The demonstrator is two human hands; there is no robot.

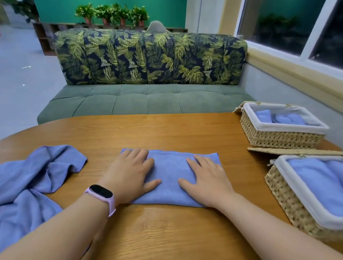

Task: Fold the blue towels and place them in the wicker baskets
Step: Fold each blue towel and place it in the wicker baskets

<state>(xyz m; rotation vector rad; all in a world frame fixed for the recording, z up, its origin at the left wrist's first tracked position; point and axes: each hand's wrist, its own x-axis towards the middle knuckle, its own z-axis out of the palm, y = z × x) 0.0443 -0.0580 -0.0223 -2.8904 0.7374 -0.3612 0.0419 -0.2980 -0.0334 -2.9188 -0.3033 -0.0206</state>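
Note:
A folded blue towel (170, 169) lies as a narrow strip across the middle of the wooden table (168, 228). My left hand (132, 175) presses flat on its left half, fingers straight. My right hand (206, 178) lies flat on its right half. A heap of unfolded blue towels (21, 189) sits at the left. Two wicker baskets stand at the right: the far basket (276, 135) and the near basket (294, 207), each with a white liner and folded blue towels inside.
A wicker lid (295, 150) lies between the two baskets. Beyond the table's far edge stands a green sofa (140, 99) with a leaf-print back. A window and its sill run along the right side.

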